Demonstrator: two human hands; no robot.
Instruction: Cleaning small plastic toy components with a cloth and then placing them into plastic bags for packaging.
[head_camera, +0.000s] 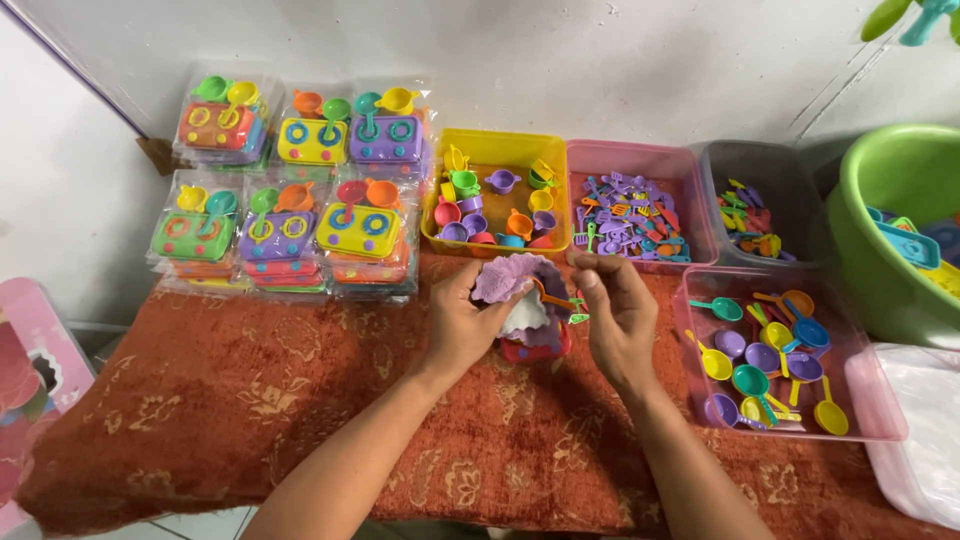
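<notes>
My left hand (462, 325) grips a toy stove set (520, 280) with a purple top, held tilted over a clear plastic shell and a red piece beneath it. My right hand (618, 312) pinches the handle of a small orange toy pan (556, 299) against that set; a green bit sticks out beside it. Both hands are over the middle of the rust-red patterned cloth (300, 400).
Packed toy stove sets (290, 200) are stacked at the back left. Behind the hands stand a yellow bin of toy pots (497, 148), a pink bin of utensils (640, 160) and a grey bin (770, 160). A pink tray of toy pans (880, 420) and a green tub (880, 170) are at right.
</notes>
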